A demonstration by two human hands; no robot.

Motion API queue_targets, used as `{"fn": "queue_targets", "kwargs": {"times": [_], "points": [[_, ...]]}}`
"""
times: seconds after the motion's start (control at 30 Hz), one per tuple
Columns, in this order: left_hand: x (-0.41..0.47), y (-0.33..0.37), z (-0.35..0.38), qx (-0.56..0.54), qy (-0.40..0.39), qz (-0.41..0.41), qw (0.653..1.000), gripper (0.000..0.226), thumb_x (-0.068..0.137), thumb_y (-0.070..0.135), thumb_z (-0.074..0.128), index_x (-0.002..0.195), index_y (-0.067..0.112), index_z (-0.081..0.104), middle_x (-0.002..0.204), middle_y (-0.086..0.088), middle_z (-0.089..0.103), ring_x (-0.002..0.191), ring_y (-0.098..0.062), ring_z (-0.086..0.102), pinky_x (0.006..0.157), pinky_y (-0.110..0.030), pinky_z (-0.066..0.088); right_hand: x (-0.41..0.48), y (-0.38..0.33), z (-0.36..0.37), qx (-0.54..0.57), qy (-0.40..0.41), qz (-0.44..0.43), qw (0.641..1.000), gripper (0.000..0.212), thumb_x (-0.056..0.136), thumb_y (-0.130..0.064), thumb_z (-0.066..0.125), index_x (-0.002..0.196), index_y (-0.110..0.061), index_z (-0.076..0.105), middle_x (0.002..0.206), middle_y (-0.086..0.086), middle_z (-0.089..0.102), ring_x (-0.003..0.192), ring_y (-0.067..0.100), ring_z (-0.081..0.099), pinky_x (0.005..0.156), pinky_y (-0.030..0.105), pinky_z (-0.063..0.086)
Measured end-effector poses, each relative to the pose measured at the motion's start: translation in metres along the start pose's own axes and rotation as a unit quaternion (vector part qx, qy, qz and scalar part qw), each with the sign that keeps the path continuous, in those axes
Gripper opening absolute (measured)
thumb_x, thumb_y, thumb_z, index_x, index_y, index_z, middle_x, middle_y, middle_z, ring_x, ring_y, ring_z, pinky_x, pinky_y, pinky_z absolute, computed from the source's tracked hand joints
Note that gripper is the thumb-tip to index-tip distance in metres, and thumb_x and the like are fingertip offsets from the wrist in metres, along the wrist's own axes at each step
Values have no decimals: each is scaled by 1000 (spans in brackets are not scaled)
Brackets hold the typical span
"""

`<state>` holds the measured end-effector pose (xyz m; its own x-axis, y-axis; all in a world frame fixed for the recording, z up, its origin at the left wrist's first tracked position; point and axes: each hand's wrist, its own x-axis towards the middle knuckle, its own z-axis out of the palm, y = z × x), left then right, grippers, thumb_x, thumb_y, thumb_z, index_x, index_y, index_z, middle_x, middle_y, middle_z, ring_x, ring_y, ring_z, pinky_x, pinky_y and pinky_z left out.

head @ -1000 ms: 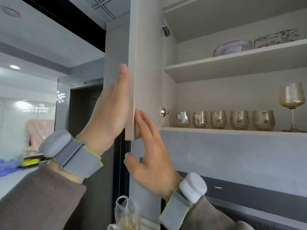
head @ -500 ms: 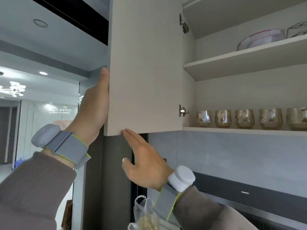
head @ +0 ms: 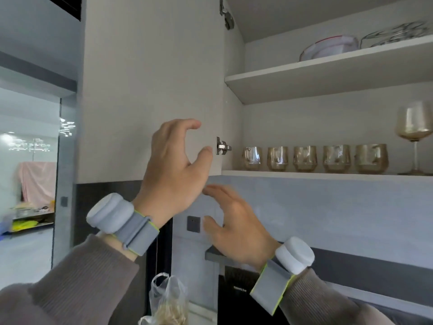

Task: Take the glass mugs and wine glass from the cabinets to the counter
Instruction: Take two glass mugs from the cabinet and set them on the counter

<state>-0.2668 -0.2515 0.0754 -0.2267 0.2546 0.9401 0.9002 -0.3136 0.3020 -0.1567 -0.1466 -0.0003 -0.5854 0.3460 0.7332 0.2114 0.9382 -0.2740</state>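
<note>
- The cabinet door now stands swung wide to the left, its inner face toward the camera; half a second ago both hands were on its free edge and bottom corner.
- The left hand has let go of the door and hangs in front of its inner face, fingers curled loosely with thumb and forefinger apart, holding nothing.
- The right hand has dropped below the door's lower edge, in front of the grey backsplash; its fingers are spread and blurred, gripping nothing.
- Both wrists carry grey bands with a pale round puck, over brown ribbed sleeves.
- Five glass mugs stand upright in a row on the lower shelf, just right of the lower hinge, close beside one another and untouched.
- The wine glass stands upright at the right end of the same shelf, just beside the last mug; earlier it lay out of view.
- On the upper shelf a bowl rests next to a wire rack.
- A clear plastic bag hangs low at the frame's bottom centre.
</note>
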Motion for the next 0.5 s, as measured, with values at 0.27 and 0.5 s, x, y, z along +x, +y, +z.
{"fn": "queue_targets", "kwargs": {"times": [0.27,0.5], "points": [[41,-45,143,-47,-139,-55,988,33,90,27,66,122,18,61,107,4,61,101,-18,60,86,-23,41,13,93,-56,-73,123,109,984,47,96,-16,60,142,-24,55,133,-15,55,118,3,52,87,6,41],[96,-89,242,-32,-171,-110,979,48,80,44,62,117,13,61,120,-11,62,117,-33,58,99,-41,48,77,152,-87,-137,218,154,954,32,94,-17,63,126,-15,67,115,-5,68,96,5,62,82,5,42]]}}
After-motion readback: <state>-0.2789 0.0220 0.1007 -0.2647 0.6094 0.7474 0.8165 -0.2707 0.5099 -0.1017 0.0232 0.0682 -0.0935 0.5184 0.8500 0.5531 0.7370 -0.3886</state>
